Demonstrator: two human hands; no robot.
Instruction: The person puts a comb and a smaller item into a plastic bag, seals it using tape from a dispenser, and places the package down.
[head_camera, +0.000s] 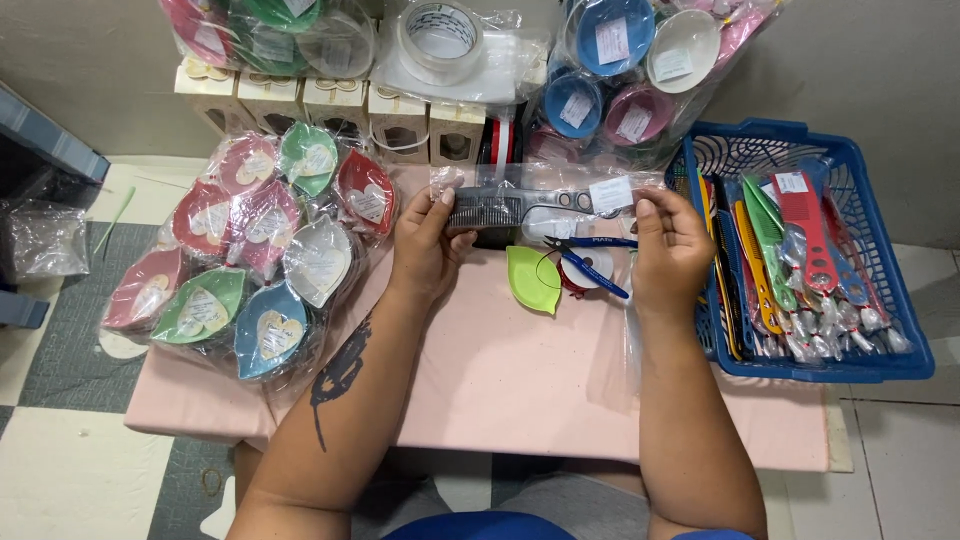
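Observation:
I hold a black comb (497, 208) in a clear plastic sleeve (545, 185) level above a small pink table (520, 385). My left hand (425, 250) grips the toothed end, thumb on top. My right hand (670, 250) pinches the handle end, beside a white label (611, 193) on the sleeve. Below the comb lie a green leaf-shaped dish (530, 278) and blue-handled pliers (590, 268).
Wrapped heart-shaped dishes (250, 250) in several colours pile up at the left. A blue basket (880, 260) of wrapped combs stands at the right. At the back are small boxes (335, 100), a tape roll (440, 35) and bagged round dishes (610, 70).

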